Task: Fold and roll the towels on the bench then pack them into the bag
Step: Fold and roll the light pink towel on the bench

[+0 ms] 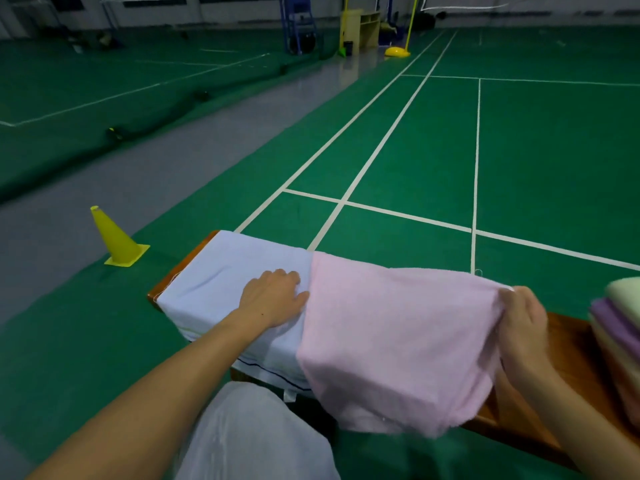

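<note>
A pink towel (398, 337) lies spread over the wooden bench (571, 344), its near edge hanging down over the front. Under its left part lies a pale blue cloth (225, 271) that covers the bench's left end. My left hand (273, 299) rests flat on the blue cloth, fingertips touching the pink towel's left edge. My right hand (523, 320) pinches the pink towel's far right corner and lifts it slightly. No bag is in view.
A stack of folded towels (620, 334), green, purple and peach, sits on the bench at the right edge. A yellow cone (116, 239) stands on the floor to the left. Green court floor with white lines stretches beyond; my knee (256, 434) is below.
</note>
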`<action>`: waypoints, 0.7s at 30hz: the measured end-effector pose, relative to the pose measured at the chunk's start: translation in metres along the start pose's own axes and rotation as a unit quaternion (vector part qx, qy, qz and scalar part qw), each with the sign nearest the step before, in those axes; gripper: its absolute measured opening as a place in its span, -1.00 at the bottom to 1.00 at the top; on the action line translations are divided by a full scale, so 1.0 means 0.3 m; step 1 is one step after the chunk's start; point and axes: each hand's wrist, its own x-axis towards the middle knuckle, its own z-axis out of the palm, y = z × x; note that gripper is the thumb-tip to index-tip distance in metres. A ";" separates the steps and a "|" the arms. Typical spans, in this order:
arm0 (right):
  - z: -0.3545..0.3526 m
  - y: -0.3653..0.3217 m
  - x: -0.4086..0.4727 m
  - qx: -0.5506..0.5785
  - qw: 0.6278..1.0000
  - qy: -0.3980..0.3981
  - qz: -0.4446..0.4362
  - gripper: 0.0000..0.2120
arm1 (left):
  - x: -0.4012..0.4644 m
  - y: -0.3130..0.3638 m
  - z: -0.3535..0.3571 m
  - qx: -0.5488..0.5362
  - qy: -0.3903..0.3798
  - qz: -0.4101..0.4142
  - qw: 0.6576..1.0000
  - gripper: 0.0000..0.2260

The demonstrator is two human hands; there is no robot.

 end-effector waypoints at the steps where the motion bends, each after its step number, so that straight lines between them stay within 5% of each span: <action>1: -0.039 0.009 0.001 -0.011 1.000 -0.005 -0.005 -0.73 | 0.000 0.052 -0.014 0.001 0.014 0.021 1.000 -0.61; 10: -0.336 0.094 0.009 -0.081 0.996 -0.010 -0.020 -0.71 | -0.035 0.483 0.057 -0.011 0.002 0.107 0.994 -0.64; 16: -0.387 0.203 0.041 -0.095 0.994 -0.019 0.055 -0.73 | -0.031 0.602 0.134 -0.018 -0.031 0.177 0.984 -0.49; 21: -0.384 0.253 0.087 -0.120 0.989 -0.032 0.076 -0.73 | -0.005 0.585 0.112 -0.150 -0.002 0.097 0.984 -0.54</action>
